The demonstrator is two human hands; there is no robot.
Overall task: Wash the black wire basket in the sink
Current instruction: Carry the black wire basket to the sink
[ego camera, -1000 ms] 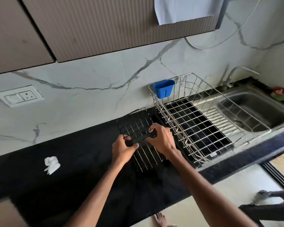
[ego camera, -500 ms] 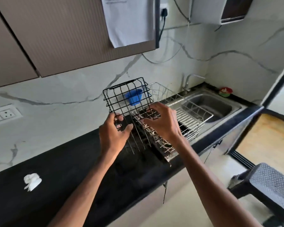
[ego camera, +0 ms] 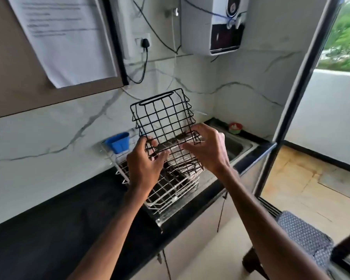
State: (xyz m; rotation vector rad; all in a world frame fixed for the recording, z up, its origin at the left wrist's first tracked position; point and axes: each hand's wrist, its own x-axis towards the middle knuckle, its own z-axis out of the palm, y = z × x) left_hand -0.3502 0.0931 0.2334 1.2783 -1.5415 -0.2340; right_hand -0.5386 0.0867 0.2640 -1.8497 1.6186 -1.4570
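The black wire basket [ego camera: 164, 120] is held up in the air above the steel dish rack [ego camera: 170, 190], tilted with its far side raised. My left hand [ego camera: 146, 164] grips its near left edge, fingers curled through the wires. My right hand [ego camera: 208, 148] holds the near right edge, fingers over the rim. The steel sink [ego camera: 235, 145] lies behind and to the right of my right hand, partly hidden by it.
A blue cup [ego camera: 118, 142] hangs on the rack's back left corner. A red and green item [ego camera: 235, 127] sits behind the sink. The black counter [ego camera: 59, 225] runs left. A water purifier [ego camera: 214, 25] hangs on the wall above. A stool [ego camera: 305, 237] stands on the floor at right.
Both hands lifted the basket off the counter and carried it right, over the dish rack toward the sink. The view swung right with it.
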